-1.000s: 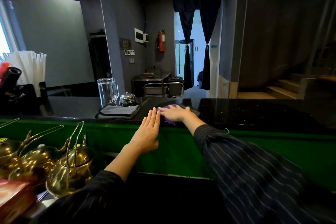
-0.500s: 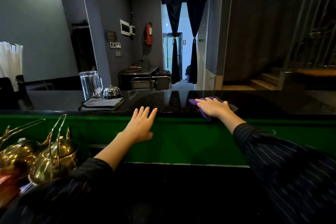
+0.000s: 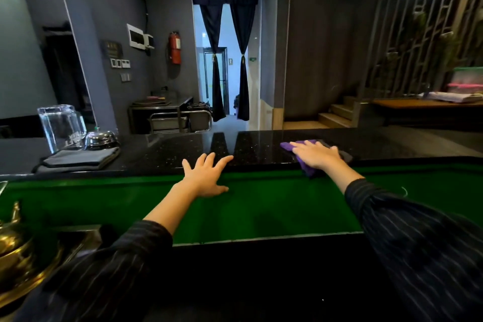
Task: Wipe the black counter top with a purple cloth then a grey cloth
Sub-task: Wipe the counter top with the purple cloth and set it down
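One purple cloth (image 3: 288, 145), glossy speckled counter (image 3: 183, 149)

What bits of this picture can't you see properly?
All in the head view:
The purple cloth is mostly hidden under the right hand.
The brass teapot is cut off by the left edge.
The lettering on the glass jug is too small to read.

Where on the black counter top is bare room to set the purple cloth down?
Bare patches: between the grey cloth and the left hand; between the left hand and the right hand, which presses the purple cloth; right of the right hand. Crowded at far left: glass jug, bell and grey cloth.
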### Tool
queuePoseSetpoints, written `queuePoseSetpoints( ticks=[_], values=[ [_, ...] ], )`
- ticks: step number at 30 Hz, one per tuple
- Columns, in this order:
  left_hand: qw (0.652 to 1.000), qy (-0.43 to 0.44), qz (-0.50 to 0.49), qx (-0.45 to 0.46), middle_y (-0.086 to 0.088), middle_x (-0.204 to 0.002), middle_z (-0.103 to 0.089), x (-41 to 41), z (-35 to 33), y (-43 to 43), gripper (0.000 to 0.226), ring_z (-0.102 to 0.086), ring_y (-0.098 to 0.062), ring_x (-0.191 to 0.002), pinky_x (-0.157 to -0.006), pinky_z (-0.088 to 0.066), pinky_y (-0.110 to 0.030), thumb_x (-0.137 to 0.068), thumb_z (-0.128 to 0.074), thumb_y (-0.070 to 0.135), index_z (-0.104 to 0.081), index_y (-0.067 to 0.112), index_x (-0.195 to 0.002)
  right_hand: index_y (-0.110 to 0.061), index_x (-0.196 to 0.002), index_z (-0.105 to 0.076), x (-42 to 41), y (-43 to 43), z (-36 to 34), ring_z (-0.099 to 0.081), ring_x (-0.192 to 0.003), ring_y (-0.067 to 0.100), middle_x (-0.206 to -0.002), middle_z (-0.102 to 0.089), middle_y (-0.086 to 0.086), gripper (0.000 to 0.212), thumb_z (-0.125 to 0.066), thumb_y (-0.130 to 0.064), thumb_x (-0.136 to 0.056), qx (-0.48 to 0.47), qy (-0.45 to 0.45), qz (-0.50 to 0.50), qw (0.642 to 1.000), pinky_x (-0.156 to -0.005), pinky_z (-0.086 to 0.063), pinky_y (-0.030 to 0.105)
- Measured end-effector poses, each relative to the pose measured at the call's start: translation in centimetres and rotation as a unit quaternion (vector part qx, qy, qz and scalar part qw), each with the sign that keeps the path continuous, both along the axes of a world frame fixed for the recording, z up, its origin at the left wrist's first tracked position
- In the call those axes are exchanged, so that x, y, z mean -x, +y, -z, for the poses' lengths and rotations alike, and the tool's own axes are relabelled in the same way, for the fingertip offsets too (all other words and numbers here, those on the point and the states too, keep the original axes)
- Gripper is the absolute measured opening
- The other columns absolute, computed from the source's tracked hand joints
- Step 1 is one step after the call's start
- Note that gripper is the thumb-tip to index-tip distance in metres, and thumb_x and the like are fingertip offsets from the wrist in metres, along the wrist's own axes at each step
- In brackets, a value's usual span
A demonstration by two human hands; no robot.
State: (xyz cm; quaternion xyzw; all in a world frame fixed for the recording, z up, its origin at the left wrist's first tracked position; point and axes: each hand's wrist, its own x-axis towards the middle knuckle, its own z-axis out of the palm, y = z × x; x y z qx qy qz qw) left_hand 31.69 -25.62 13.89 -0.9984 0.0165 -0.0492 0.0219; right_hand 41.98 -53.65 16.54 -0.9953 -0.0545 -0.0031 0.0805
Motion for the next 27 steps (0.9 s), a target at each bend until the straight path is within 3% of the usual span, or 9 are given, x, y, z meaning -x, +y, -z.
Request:
queuePoseSetpoints(
  ticks=[5, 9, 14, 17, 19, 21, 23, 25, 27],
  values=[
    [1.0, -0.006, -0.008, 0.008, -0.003, -0.161, -0.003, -0.2, -0.3, -0.5, 0.092, 0.0, -0.032, -0.148, -0.11, -0.002, -0.07, -0.083, -0.065, 0.039, -0.001, 0.043, -0.148, -0.033, -0.152, -0.023, -0.8, 3.0, 0.3, -0.014, -0.147, 0.036, -0.162, -0.018, 0.007, 0.06, -0.018, -0.052, -0.095, -0.001, -0.016, 0.051, 0.999, -0.115, -0.007, 0.059],
    [1.0, 0.005, -0.02, 0.012, -0.002, -0.161, -0.004, 0.1, -0.6, -0.9, 0.092, 0.0, -0.031, -0.148, -0.11, 0.0, -0.069, -0.082, -0.064, 0.029, -0.001, 0.043, -0.148, -0.024, -0.137, -0.045, 1.2, 6.6, 1.1, -0.031, -0.138, 0.036, -0.15, -0.039, 0.01, 0.055, -0.02, -0.046, -0.094, -0.033, -0.075, -0.027, 0.996, -0.11, -0.014, 0.061],
    [0.999, -0.008, -0.034, 0.034, -0.009, -0.162, -0.005, 1.0, -0.3, -2.2, 0.089, 0.001, -0.029, -0.15, -0.116, 0.003, -0.058, -0.082, -0.059, 0.021, -0.003, 0.031, -0.152, -0.021, -0.131, -0.052, 4.4, 8.4, 2.5, -0.042, -0.132, 0.03, -0.141, -0.051, 0.006, 0.046, -0.021, -0.035, -0.1, -0.053, -0.176, -0.099, 0.978, -0.109, -0.022, 0.058],
    [0.981, -0.091, -0.016, 0.173, -0.013, -0.155, -0.028, 1.8, 0.3, -3.6, 0.071, -0.019, -0.028, -0.147, -0.118, -0.007, -0.049, -0.083, -0.055, 0.009, -0.028, 0.015, -0.148, -0.022, -0.129, -0.055, 5.4, 8.5, 3.1, -0.046, -0.129, 0.026, -0.136, -0.056, 0.003, 0.043, -0.024, -0.036, -0.101, -0.062, -0.215, -0.115, 0.968, -0.108, -0.026, 0.054],
    [0.917, -0.221, -0.01, 0.332, -0.015, -0.133, -0.056, 2.8, 0.8, -4.7, 0.047, -0.048, -0.027, -0.128, -0.109, -0.03, -0.034, -0.082, -0.051, -0.002, -0.056, 0.007, -0.128, -0.022, -0.129, -0.056, 6.5, 8.8, 3.2, -0.047, -0.127, 0.026, -0.135, -0.057, 0.003, 0.042, -0.027, -0.036, -0.102, -0.061, -0.218, -0.133, 0.965, -0.107, -0.027, 0.052],
    [0.835, -0.299, -0.059, 0.459, -0.013, -0.108, -0.069, 3.5, 1.1, -5.9, 0.029, -0.061, -0.025, -0.103, -0.089, -0.042, -0.028, -0.082, -0.051, -0.001, -0.068, 0.006, -0.106, -0.023, -0.128, -0.057, 7.8, 9.3, 3.0, -0.049, -0.126, 0.026, -0.134, -0.058, 0.002, 0.041, -0.029, -0.036, -0.102, -0.081, -0.217, -0.159, 0.96, -0.105, -0.028, 0.051],
    [0.733, -0.253, -0.117, 0.62, -0.011, -0.094, -0.069, 3.9, 0.8, -7.3, 0.014, -0.062, -0.027, -0.089, -0.078, -0.048, -0.032, -0.087, -0.056, 0.017, -0.067, 0.009, -0.09, -0.026, -0.128, -0.058, 9.4, 9.7, 3.0, -0.05, -0.125, 0.025, -0.134, -0.058, 0.001, 0.039, -0.031, -0.035, -0.101, -0.117, -0.207, -0.191, 0.952, -0.102, -0.032, 0.05],
    [0.595, -0.128, -0.142, 0.781, -0.01, -0.085, -0.064, 4.2, 0.2, -8.3, 0.03, -0.06, -0.026, -0.081, -0.067, -0.047, -0.033, -0.089, -0.055, 0.037, -0.064, 0.008, -0.089, -0.027, -0.133, -0.056, 10.9, 9.9, 3.3, -0.051, -0.125, 0.027, -0.136, -0.056, 0.003, 0.038, -0.037, -0.035, -0.101, -0.16, -0.183, -0.213, 0.946, -0.101, -0.037, 0.048],
    [0.536, -0.046, -0.139, 0.832, -0.01, -0.089, -0.061, 4.8, -0.1, -8.6, 0.042, -0.057, -0.024, -0.082, -0.066, -0.045, -0.032, -0.088, -0.053, 0.044, -0.062, 0.005, -0.099, -0.027, -0.138, -0.051, 12.0, 9.9, 4.1, -0.051, -0.127, 0.03, -0.141, -0.052, 0.005, 0.04, -0.043, -0.033, -0.1, -0.197, -0.155, -0.228, 0.941, -0.103, -0.039, 0.048]
  ],
)
